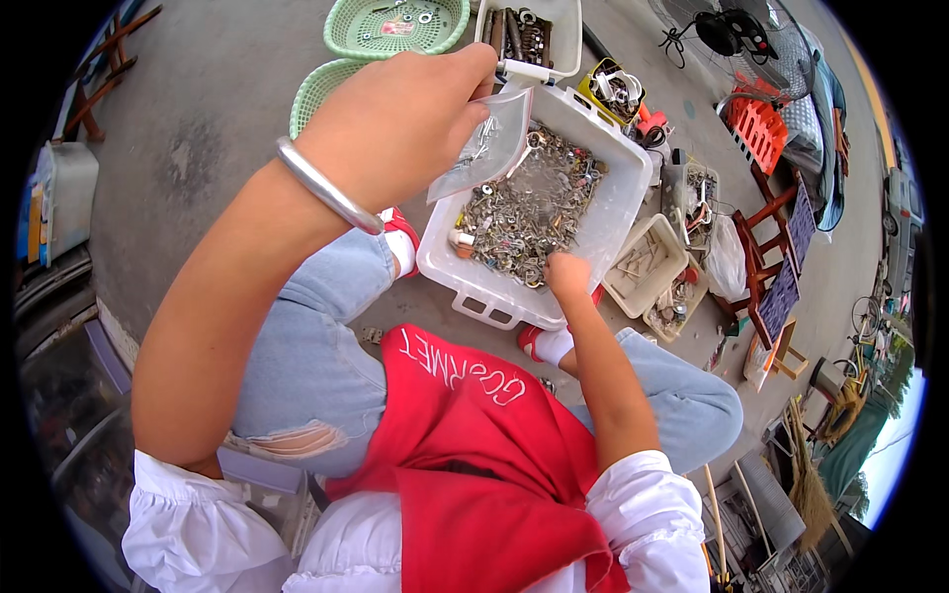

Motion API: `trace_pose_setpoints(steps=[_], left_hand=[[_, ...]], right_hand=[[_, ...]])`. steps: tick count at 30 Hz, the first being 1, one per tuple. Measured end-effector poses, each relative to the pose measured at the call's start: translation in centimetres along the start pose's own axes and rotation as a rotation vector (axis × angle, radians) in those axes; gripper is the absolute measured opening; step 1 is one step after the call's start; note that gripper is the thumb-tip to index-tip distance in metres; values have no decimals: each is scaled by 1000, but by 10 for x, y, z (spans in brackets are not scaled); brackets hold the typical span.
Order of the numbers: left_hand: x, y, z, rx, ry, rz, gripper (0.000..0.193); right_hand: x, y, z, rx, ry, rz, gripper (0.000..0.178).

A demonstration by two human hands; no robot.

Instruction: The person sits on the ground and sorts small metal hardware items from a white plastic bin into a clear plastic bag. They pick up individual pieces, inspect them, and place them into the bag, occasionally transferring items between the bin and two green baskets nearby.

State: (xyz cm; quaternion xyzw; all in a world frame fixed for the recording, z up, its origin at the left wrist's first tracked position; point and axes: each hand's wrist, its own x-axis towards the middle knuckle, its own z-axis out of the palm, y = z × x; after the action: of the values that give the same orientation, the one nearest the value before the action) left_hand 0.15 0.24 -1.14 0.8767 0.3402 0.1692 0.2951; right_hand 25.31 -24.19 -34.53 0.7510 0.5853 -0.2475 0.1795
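My left hand (420, 104), with a silver bangle (326, 188) on its wrist, is closed on the edge of a clear plastic bag (486, 148). Several small silver metal pieces lie inside the bag, which hangs over the far left part of a white plastic bin (618, 212). Loose small metal hardware (539, 198) is spread across the bin's bottom, too jumbled to tell piece by piece. At the bin's near right side, my right hand (566, 274) reaches into the hardware with its fingers curled together. What those fingertips hold, if anything, is hidden.
Green baskets (341, 35) and a smaller white bin (563, 40) of metal parts stand beyond. To the right are a yellow container (593, 94), cream tubs (647, 267), a wooden chair (761, 237) and a fan (732, 35). My knees flank the bin.
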Motion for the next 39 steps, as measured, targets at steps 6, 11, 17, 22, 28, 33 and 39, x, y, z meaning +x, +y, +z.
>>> trace_pose_setpoints(steps=[6, 11, 17, 22, 28, 33, 39], left_hand=[[-2, -3, 1, 44, -12, -20, 12], [-1, -2, 3, 42, -10, -13, 12], [-1, 0, 2, 35, -36, -34, 13], [0, 1, 2, 54, -24, -23, 13], [-3, -2, 0, 84, -74, -64, 14], [-5, 8, 7, 140, -220, -126, 14], [-11, -3, 8, 128, -219, -152, 16]], right_hand=[[-13, -9, 19, -66, 88, -57, 12], [-8, -4, 18, 69, 48, 6, 9], [14, 9, -33, 1144, -563, 306, 9], [5, 10, -59, 1460, -694, 220, 12], [5, 3, -71, 1613, -727, 109, 23], [15, -23, -123, 1828, -588, 54, 31], [-5, -91, -264, 2151, -124, -357, 11]])
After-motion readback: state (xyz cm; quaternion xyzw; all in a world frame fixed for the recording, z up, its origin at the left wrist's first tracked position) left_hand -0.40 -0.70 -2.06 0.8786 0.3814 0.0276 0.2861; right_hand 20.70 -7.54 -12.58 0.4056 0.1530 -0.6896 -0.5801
